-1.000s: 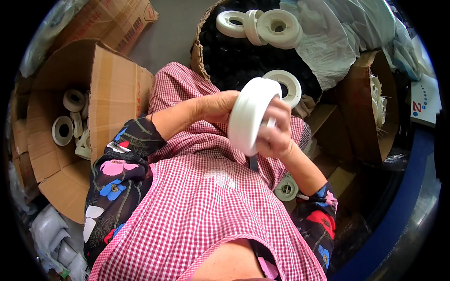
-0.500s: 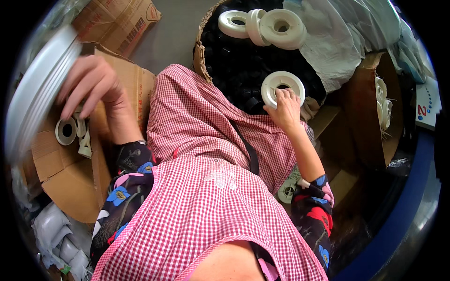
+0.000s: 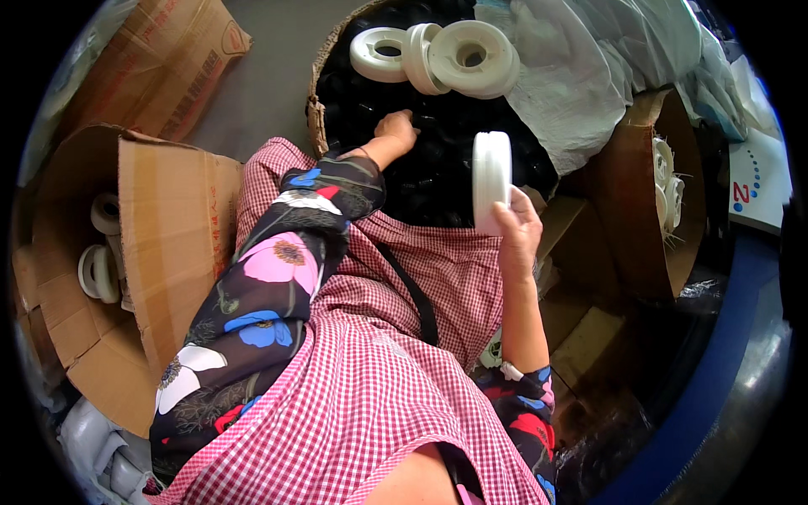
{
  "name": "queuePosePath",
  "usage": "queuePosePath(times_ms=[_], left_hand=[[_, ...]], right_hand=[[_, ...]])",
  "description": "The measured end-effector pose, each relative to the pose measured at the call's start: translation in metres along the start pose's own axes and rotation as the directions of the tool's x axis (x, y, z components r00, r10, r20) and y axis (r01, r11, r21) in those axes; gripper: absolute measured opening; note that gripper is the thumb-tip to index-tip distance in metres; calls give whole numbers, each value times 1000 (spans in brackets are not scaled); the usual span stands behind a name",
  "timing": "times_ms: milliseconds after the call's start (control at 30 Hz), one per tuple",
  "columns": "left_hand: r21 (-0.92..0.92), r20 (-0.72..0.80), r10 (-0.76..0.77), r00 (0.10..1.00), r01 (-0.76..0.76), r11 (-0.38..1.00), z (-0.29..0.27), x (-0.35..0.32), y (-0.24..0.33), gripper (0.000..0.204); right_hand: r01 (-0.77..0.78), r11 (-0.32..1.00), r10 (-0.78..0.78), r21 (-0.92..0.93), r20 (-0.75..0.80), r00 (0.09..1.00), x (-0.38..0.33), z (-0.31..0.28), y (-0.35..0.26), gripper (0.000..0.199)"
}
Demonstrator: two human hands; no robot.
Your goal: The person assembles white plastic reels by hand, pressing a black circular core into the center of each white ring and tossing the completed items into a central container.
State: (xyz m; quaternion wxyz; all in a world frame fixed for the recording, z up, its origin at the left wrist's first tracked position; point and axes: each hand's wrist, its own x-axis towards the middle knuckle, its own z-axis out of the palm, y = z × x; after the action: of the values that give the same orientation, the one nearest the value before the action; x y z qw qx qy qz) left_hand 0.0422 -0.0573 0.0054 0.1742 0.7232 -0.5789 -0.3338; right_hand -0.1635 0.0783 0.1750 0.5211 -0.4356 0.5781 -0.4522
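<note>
My right hand [image 3: 520, 220] grips a white plastic ring-shaped wheel [image 3: 491, 183], held upright and seen edge-on, with the thumb on its near lower edge. My left hand [image 3: 397, 132] reaches into a large round carton [image 3: 318, 109] of glossy black plastic parts [image 3: 433, 172]. Its fingers look curled down among them, and whatever they hold is hidden. Just beyond that hand, three more white wheels [image 3: 474, 59] lie on the black parts, leaning against each other.
On the left, an open cardboard box [image 3: 181, 244] holds several white ring parts [image 3: 103, 273]. A taped carton [image 3: 181, 67] stands behind it. At right are another carton [image 3: 677, 227] with white parts, plastic sheeting [image 3: 581, 84] and a blue curved edge [image 3: 715, 337].
My left hand has swung from the left box into the black parts; the blurred white wheel beside it is gone from there. My right hand has lifted its wheel and turned it edge-on.
</note>
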Motion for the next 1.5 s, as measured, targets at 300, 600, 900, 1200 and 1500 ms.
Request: queuePosePath(times_ms=[300,600,900,1200,1500], left_hand=[[-706,14,346,938,-236,668,-74,-97,23,18],[-771,189,415,890,-127,624,-130,-171,57,60],[-863,496,594,633,437,255,-130,-162,54,71],[-736,400,555,729,-105,669,-158,-169,57,62],[-979,-206,692,692,-136,-154,-269,-179,8,52]], right_hand=[[-263,799,88,541,327,941,8,11,20,60],[-54,956,-53,287,353,934,-25,30,-6,73],[817,537,-607,-211,575,548,-37,32,-45,71],[-735,671,423,96,765,486,-9,20,-42,54],[601,487,-487,-633,375,789,80,53,-30,18]])
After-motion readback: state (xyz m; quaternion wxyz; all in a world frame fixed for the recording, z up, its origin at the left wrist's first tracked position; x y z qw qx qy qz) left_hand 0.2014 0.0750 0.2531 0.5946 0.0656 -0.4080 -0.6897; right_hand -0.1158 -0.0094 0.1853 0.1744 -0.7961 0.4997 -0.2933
